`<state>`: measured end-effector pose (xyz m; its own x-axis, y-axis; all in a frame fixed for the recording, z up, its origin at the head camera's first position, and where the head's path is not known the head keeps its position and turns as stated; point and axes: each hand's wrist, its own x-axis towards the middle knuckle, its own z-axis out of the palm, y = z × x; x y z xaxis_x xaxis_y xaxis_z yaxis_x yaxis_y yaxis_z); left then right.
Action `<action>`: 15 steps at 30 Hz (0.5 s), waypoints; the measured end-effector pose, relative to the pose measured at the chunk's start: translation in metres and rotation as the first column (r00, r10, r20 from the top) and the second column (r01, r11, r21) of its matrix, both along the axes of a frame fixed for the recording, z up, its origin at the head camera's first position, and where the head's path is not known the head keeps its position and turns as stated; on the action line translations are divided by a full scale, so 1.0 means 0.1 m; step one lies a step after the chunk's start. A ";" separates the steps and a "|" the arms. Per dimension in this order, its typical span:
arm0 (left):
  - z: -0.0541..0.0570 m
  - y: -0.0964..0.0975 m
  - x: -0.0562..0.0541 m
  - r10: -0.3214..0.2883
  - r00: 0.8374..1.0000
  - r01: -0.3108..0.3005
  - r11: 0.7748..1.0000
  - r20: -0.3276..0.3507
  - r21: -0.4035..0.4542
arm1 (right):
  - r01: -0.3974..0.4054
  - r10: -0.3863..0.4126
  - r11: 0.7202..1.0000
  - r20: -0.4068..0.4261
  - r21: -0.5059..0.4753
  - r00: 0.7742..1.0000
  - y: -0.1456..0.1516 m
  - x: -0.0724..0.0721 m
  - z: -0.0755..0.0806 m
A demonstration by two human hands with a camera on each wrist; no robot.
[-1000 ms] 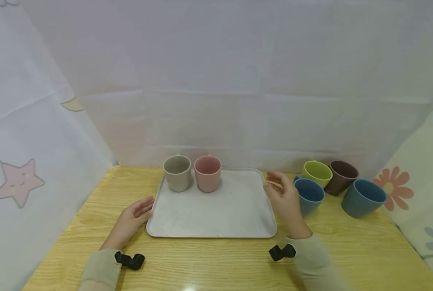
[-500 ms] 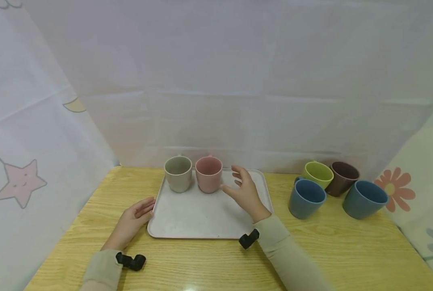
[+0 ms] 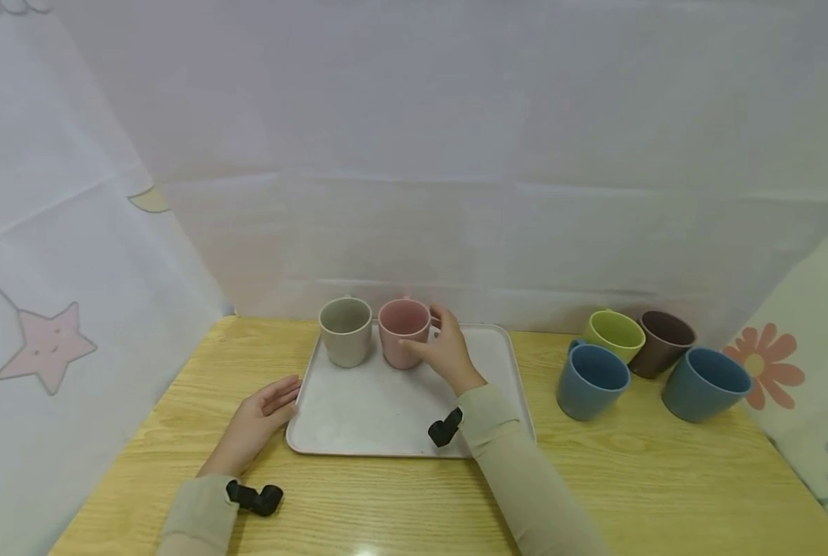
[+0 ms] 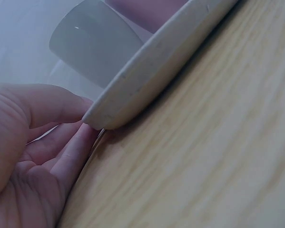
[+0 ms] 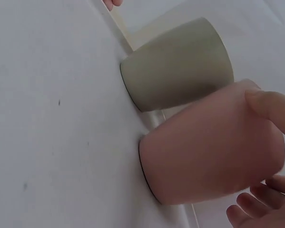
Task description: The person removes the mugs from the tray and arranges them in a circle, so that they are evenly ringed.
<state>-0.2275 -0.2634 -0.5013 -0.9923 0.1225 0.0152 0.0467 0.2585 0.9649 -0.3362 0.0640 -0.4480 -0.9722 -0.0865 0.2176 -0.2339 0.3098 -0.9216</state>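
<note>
On the white tray point(image 3: 358, 417) two mugs stand upright side by side near its back edge: a grey-beige mug point(image 3: 347, 344) and, to its right, a pink mug point(image 3: 396, 354). My right hand point(image 3: 449, 355) is at the pink mug's right side. Its thumb point(image 5: 270, 107) lies on the wall near the rim, and the fingers curl beside the far side; how firmly they touch is unclear. My left hand point(image 3: 254, 421) rests at the tray's left edge, fingers extended. In the left wrist view, its thumb point(image 4: 61, 104) and fingers meet the tray's rim.
Right of the tray, several more mugs stand on the wooden table point(image 3: 636, 479): a blue mug point(image 3: 588, 394), a green mug point(image 3: 619, 336), a dark brown mug point(image 3: 657, 355) and a wider blue mug point(image 3: 699, 394). A white cloth point(image 3: 400, 154) hangs behind the table.
My right hand has moved left from the tray's right edge, beside the nearer blue mug, across the tray to the pink mug. My left hand has stayed at the tray's left edge.
</note>
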 end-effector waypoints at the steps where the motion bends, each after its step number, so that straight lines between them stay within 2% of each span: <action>1: 0.00 0.00 0.00 -0.002 1.000 0.002 1.000 -0.001 -0.001 | 0.008 -0.008 1.000 0.005 -0.007 1.000 -0.03 -0.01 0.00; 9: -0.01 0.01 -0.01 0.003 1.000 -0.003 1.000 0.006 -0.004 | 0.098 -0.098 0.995 -0.023 0.019 0.995 -0.22 -0.03 0.02; 15: 0.00 0.01 -0.01 0.015 1.000 -0.015 1.000 0.009 -0.018 | 0.124 -0.123 0.992 -0.036 0.024 0.992 -0.26 -0.03 0.01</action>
